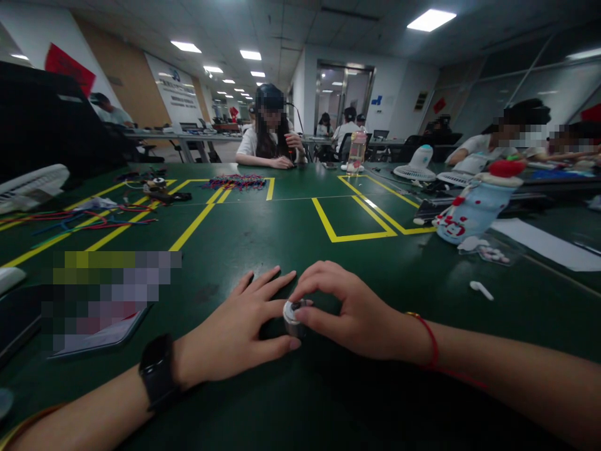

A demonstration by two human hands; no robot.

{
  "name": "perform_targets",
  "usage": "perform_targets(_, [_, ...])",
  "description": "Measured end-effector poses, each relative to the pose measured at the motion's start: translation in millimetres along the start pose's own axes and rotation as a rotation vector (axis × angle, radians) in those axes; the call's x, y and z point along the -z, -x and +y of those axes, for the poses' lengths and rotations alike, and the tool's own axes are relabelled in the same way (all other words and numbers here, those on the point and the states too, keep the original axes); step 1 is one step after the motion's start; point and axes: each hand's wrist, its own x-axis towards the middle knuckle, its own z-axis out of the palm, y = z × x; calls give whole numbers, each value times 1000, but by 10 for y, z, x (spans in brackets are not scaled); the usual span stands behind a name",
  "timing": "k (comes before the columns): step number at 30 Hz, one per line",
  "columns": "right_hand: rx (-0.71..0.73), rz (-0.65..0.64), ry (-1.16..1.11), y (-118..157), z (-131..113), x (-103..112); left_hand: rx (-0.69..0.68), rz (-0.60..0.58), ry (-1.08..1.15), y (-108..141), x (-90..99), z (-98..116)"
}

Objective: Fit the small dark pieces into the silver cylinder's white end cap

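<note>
- In the head view, a small silver metal cylinder (294, 324) stands on the dark green tabletop (244, 232), in the gap between the left thumb and forefinger, with the right fingertips at its top
- The left hand (246, 322) lies low over the tabletop, palm down, its fingers spread; the forefinger passes behind the cylinder and the thumb reaches round its near side, close to the base, though whether the two press on it I cannot tell
- The right hand (350, 310) comes in from the other side with thumb and forefinger pinching the top of the cylinder, around a small dark part that the fingertips partly hide; its other fingers are curled
- A black smartwatch (157, 369) sits on the left wrist, a red string bracelet (432, 341) on the right
- To the right, well apart from the cylinder, lie a white earbud (481, 290) and, farther back, a light blue bottle (479, 207) with a red top
- Beyond the hands, yellow tape (364, 238) marks out the tabletop, and a bundle of coloured wires (239, 182) lies near a person (267, 144) seated opposite
</note>
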Motion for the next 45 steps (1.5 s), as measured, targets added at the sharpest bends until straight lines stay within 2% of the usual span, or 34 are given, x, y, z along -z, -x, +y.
perform_targets(5, [-17,134,-58,-21,29,95,-7,14,22,10,11,-2])
perform_targets(7, [-30,54,-55,-15,81,172,-7,14,23,8,11,-10])
perform_targets(10, [-16,-172,-15,20,196,259,1,5,15,3,10,-19])
perform_targets(12, [-14,-261,46,49,274,270,2,0,7,0,9,-22])
perform_targets(16, [-27,-334,174,77,359,228,4,-17,-15,-16,8,-25])
perform_targets(21, [-22,-350,188,71,356,214,6,-34,-18,-31,10,-28])
perform_targets(25, [-83,-276,18,75,401,244,2,-19,-2,-14,14,-27])
perform_targets(31, [-421,215,-344,25,656,293,13,-27,-9,3,24,-27])
perform_targets(34, [-500,350,-520,-17,770,301,19,-31,-20,2,25,-23])
perform_targets(36, [-518,375,-596,-32,801,303,22,-41,-35,-1,25,-20])
perform_targets(38, [-510,367,-578,-32,796,303,23,-44,-36,-3,26,-15])
perform_targets(43, [-477,193,-357,-2,721,302,26,-34,-28,-1,34,1])
perform_targets(45, [-480,166,-320,8,699,309,25,-34,-29,1,36,6])
